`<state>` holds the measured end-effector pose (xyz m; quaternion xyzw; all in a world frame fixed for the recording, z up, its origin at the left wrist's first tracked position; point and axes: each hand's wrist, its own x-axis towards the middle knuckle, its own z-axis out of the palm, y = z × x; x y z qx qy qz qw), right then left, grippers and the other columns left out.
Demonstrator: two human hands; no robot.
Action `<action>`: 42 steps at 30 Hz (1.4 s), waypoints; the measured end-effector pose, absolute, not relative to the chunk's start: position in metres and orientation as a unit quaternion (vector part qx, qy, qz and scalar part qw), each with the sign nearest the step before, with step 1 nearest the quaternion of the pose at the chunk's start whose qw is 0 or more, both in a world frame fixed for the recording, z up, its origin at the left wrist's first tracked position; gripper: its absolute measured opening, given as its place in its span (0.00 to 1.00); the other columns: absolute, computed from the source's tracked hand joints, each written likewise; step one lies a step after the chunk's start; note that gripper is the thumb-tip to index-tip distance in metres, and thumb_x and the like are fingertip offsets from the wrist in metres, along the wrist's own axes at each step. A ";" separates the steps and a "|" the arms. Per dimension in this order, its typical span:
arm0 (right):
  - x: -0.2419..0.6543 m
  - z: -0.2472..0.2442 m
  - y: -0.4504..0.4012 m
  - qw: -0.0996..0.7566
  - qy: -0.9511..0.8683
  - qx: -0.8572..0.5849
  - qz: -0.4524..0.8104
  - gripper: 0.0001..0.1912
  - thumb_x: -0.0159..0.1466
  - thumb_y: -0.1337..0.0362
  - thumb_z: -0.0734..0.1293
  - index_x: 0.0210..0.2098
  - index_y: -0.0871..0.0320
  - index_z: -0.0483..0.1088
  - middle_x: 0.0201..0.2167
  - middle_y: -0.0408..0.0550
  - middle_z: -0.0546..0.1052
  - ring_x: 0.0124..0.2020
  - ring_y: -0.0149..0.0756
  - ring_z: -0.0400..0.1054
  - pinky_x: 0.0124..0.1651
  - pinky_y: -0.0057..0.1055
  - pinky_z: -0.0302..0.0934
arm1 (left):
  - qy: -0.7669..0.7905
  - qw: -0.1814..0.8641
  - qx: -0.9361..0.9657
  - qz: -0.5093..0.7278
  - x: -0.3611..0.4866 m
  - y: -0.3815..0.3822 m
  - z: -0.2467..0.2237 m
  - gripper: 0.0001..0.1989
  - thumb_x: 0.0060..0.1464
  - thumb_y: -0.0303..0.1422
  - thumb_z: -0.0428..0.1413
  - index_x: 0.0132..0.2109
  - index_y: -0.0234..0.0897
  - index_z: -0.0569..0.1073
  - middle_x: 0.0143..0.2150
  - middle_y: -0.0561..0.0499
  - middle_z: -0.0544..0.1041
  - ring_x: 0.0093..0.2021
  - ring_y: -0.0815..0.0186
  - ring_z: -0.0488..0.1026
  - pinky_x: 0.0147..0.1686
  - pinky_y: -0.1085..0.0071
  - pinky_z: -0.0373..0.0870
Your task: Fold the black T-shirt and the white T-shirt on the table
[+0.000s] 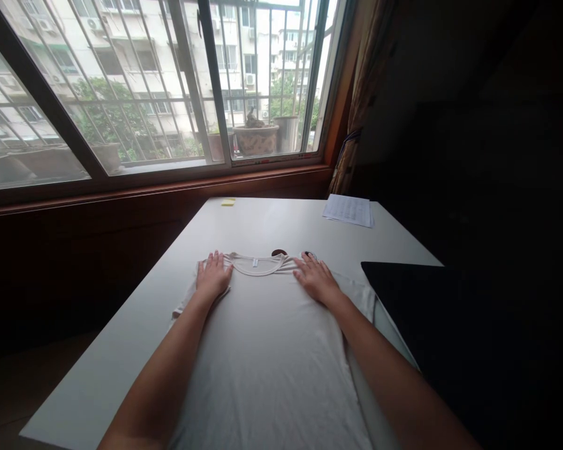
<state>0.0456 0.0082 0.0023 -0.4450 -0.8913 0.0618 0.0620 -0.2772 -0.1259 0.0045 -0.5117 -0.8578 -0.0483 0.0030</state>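
A pale short-sleeved shirt (267, 350) lies spread on the white table (136, 331), its round neckline at the far end. My left hand (213, 275) rests flat on the shirt's left shoulder, fingers spread and pointing away from me. On the right shoulder lies my right hand (316, 278), also flat with its fingers apart. Between the hands, the collar shows a small light label (255, 263). Just beyond the right part of the neckline, a dark round object (278, 253) is partly covered. Another small round black-and-white item (309, 255) shows beside my right fingertips.
Printed papers (348, 210) lie at the table's far right, and a yellow note (228, 202) at its far left. A large black object (450, 337) covers the right side. A barred window (159, 81) and a curtain (356, 119) are behind the table.
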 end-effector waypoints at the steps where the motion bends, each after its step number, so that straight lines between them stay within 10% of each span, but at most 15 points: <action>1: 0.046 0.003 0.008 0.061 -0.891 -0.445 0.063 0.30 0.75 0.48 0.51 0.73 0.45 0.52 0.76 0.45 0.47 0.76 0.42 0.37 0.74 0.48 0.34 | -0.859 0.000 -0.509 -0.046 -0.277 -0.125 0.004 0.36 0.69 0.48 0.35 0.75 0.31 0.51 0.78 0.43 0.43 0.77 0.54 0.40 0.72 0.45 0.38; 17: 0.044 0.004 0.005 0.067 -0.886 -0.453 0.074 0.31 0.75 0.47 0.50 0.74 0.46 0.51 0.77 0.45 0.47 0.76 0.43 0.36 0.74 0.49 0.31 | -0.847 0.023 -0.520 -0.107 -0.251 -0.093 0.039 0.32 0.64 0.37 0.50 0.72 0.37 0.58 0.76 0.38 0.52 0.75 0.38 0.41 0.67 0.32 0.48; 27: 0.045 0.006 0.004 0.080 -0.888 -0.446 0.079 0.31 0.74 0.47 0.51 0.73 0.48 0.53 0.76 0.45 0.47 0.76 0.44 0.37 0.74 0.49 0.32 | -0.690 0.044 -0.697 -0.192 -0.169 -0.029 0.038 0.14 0.62 0.32 0.58 0.52 0.46 0.81 0.58 0.45 0.75 0.63 0.55 0.65 0.66 0.57 0.60; 42: 0.047 0.001 0.004 0.100 -0.889 -0.441 0.074 0.30 0.74 0.47 0.52 0.72 0.47 0.56 0.76 0.44 0.49 0.76 0.44 0.38 0.74 0.49 0.32 | -0.712 0.042 -0.659 -0.240 -0.166 0.002 0.011 0.09 0.61 0.28 0.56 0.37 0.40 0.81 0.44 0.45 0.77 0.52 0.54 0.67 0.53 0.62 0.71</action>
